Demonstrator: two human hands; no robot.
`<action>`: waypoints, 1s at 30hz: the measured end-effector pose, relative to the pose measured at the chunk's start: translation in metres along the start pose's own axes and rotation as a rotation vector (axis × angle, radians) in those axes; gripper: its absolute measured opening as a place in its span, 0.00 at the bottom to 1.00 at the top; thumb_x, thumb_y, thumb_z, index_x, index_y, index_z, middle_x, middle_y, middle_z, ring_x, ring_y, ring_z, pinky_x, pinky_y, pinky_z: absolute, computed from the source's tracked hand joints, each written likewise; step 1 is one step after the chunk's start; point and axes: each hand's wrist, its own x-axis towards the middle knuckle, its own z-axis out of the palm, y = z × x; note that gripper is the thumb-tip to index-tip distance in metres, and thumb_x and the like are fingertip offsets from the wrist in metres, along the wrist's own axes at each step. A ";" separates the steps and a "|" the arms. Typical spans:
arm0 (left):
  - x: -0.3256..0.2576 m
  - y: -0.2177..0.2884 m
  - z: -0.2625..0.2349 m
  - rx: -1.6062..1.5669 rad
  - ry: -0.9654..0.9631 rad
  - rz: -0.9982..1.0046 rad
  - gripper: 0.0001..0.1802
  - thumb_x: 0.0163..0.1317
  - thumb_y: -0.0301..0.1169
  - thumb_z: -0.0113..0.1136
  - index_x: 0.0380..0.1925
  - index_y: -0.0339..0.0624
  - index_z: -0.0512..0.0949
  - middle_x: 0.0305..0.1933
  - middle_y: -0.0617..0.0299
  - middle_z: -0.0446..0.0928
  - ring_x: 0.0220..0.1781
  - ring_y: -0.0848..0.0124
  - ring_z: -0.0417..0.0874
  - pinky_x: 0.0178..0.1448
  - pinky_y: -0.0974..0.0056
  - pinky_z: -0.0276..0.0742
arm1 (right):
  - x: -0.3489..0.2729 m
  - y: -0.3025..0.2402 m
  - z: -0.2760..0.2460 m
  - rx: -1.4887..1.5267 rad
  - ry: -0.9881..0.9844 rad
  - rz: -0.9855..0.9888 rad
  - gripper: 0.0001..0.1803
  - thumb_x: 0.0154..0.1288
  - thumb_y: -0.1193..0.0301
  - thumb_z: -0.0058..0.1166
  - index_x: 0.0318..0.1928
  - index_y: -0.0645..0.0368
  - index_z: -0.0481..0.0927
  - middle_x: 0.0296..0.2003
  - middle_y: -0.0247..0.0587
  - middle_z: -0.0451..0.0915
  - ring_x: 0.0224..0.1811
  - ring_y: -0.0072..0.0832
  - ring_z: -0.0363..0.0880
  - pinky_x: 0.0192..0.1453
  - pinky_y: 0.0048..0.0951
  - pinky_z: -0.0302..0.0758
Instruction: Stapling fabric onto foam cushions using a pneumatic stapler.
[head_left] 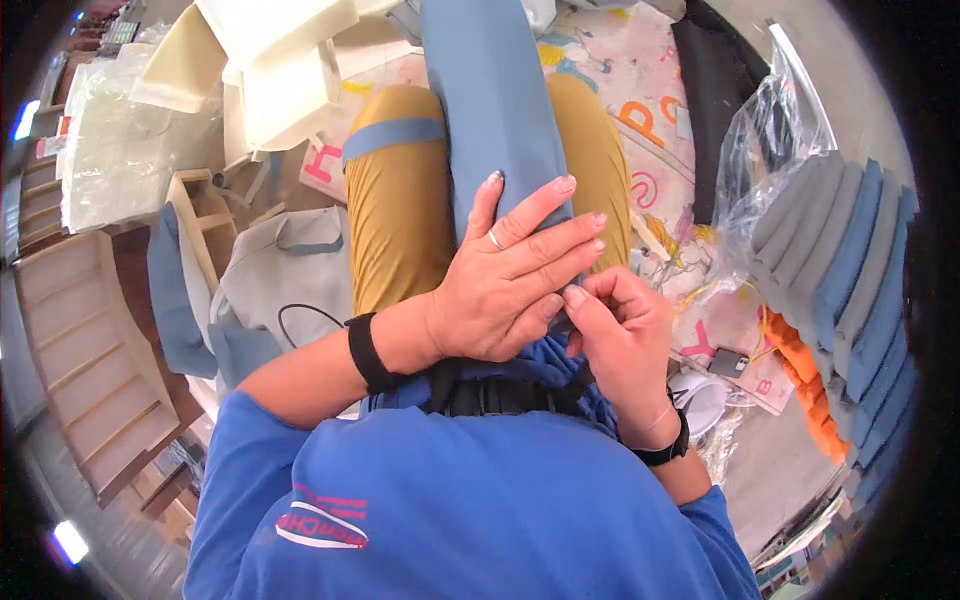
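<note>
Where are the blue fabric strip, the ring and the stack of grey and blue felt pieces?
blue fabric strip (490, 100): head view, flat middle over the lap.
ring (495, 240): head view, band on the left hand's finger.
stack of felt pieces (850, 270): head view, a blue layer's edge.

Under me lay a colourful play mat with big letters (640, 120) on the grey concrete floor (770, 470). At my left stood pale wooden slatted frames (85, 350) and a small wooden stool (205, 225). Cream foam blocks (275, 60) were piled ahead. At my right leaned a stack of blue and grey foam pads (850, 270), beside clear plastic wrapping (770, 150).
</note>
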 end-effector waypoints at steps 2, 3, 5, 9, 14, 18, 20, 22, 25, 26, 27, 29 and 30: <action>-0.002 0.004 -0.002 0.014 -0.041 0.013 0.27 0.69 0.40 0.37 0.60 0.35 0.74 0.69 0.54 0.69 0.78 0.50 0.53 0.78 0.43 0.24 | -0.004 0.002 -0.003 0.053 -0.032 0.035 0.09 0.66 0.74 0.57 0.29 0.62 0.75 0.19 0.28 0.74 0.18 0.11 0.69 0.21 0.16 0.64; -0.002 0.005 -0.003 0.017 -0.055 0.019 0.28 0.69 0.42 0.38 0.60 0.36 0.74 0.69 0.54 0.69 0.78 0.50 0.53 0.77 0.43 0.23 | -0.003 0.003 -0.005 0.066 -0.064 0.033 0.09 0.66 0.73 0.57 0.29 0.62 0.75 0.20 0.28 0.75 0.19 0.11 0.69 0.21 0.16 0.65; 0.000 0.009 -0.003 0.025 -0.076 0.024 0.29 0.69 0.44 0.38 0.61 0.37 0.73 0.69 0.55 0.69 0.78 0.50 0.53 0.77 0.42 0.22 | -0.003 0.005 -0.010 0.088 -0.098 0.031 0.09 0.67 0.73 0.56 0.29 0.62 0.76 0.20 0.28 0.75 0.19 0.11 0.69 0.21 0.16 0.65; 0.003 0.017 0.003 0.083 -0.124 0.011 0.32 0.70 0.50 0.38 0.60 0.38 0.74 0.69 0.55 0.69 0.78 0.50 0.52 0.76 0.41 0.20 | -0.003 0.012 -0.022 0.132 -0.144 0.058 0.08 0.67 0.72 0.56 0.31 0.62 0.76 0.21 0.29 0.75 0.20 0.11 0.69 0.22 0.16 0.66; 0.002 0.024 0.004 0.188 -0.151 0.016 0.32 0.71 0.52 0.36 0.60 0.39 0.74 0.69 0.56 0.69 0.78 0.49 0.52 0.76 0.41 0.21 | -0.003 0.009 -0.037 0.021 -0.243 0.028 0.06 0.67 0.72 0.56 0.34 0.62 0.78 0.23 0.30 0.77 0.20 0.13 0.71 0.22 0.18 0.68; -0.005 0.025 -0.001 0.205 -0.153 0.009 0.32 0.72 0.51 0.34 0.61 0.39 0.73 0.68 0.55 0.69 0.78 0.49 0.52 0.76 0.41 0.23 | 0.011 0.043 -0.090 0.016 0.191 -0.062 0.08 0.68 0.70 0.56 0.42 0.62 0.81 0.25 0.30 0.78 0.20 0.16 0.75 0.23 0.20 0.69; -0.005 0.028 -0.001 0.201 -0.159 0.030 0.32 0.72 0.51 0.33 0.62 0.39 0.73 0.68 0.55 0.69 0.78 0.49 0.52 0.77 0.41 0.23 | 0.020 0.102 -0.151 -0.010 0.371 -0.079 0.10 0.68 0.69 0.55 0.41 0.63 0.81 0.24 0.30 0.77 0.21 0.17 0.75 0.23 0.19 0.68; -0.004 0.029 0.000 0.216 -0.152 0.048 0.31 0.72 0.49 0.33 0.62 0.39 0.72 0.69 0.54 0.69 0.78 0.48 0.51 0.77 0.42 0.23 | 0.017 0.194 -0.209 -0.300 0.492 0.009 0.12 0.67 0.67 0.56 0.39 0.65 0.82 0.23 0.31 0.77 0.21 0.18 0.75 0.24 0.21 0.69; -0.004 0.031 0.002 0.197 -0.161 0.050 0.30 0.71 0.46 0.33 0.62 0.39 0.72 0.69 0.54 0.68 0.79 0.48 0.50 0.77 0.42 0.22 | -0.018 0.326 -0.252 -0.539 0.411 0.315 0.19 0.62 0.60 0.60 0.38 0.67 0.82 0.24 0.36 0.79 0.27 0.26 0.79 0.33 0.28 0.75; -0.004 0.031 0.003 0.199 -0.163 0.054 0.30 0.71 0.46 0.33 0.62 0.39 0.72 0.69 0.54 0.68 0.79 0.48 0.50 0.77 0.42 0.22 | -0.024 0.359 -0.257 -0.636 0.352 0.399 0.21 0.60 0.59 0.62 0.39 0.68 0.81 0.26 0.40 0.80 0.30 0.30 0.80 0.36 0.31 0.76; -0.007 0.030 0.004 0.198 -0.136 0.048 0.29 0.70 0.45 0.36 0.61 0.40 0.73 0.69 0.55 0.68 0.78 0.49 0.51 0.76 0.40 0.22 | -0.022 0.369 -0.241 -0.629 0.341 0.391 0.21 0.60 0.59 0.62 0.39 0.68 0.81 0.26 0.40 0.80 0.30 0.30 0.80 0.36 0.31 0.76; -0.011 0.031 0.003 0.205 -0.109 0.042 0.28 0.68 0.45 0.39 0.60 0.40 0.74 0.69 0.57 0.69 0.78 0.51 0.53 0.76 0.38 0.22 | -0.021 0.376 -0.202 -0.602 0.522 0.283 0.24 0.55 0.58 0.67 0.41 0.68 0.79 0.33 0.50 0.81 0.37 0.34 0.81 0.42 0.36 0.77; -0.010 0.031 0.004 0.192 -0.099 0.048 0.27 0.67 0.42 0.39 0.60 0.40 0.74 0.69 0.57 0.69 0.78 0.51 0.53 0.76 0.39 0.22 | -0.017 0.391 -0.197 -0.597 0.528 0.284 0.24 0.55 0.58 0.67 0.41 0.68 0.79 0.33 0.50 0.81 0.37 0.34 0.81 0.42 0.36 0.77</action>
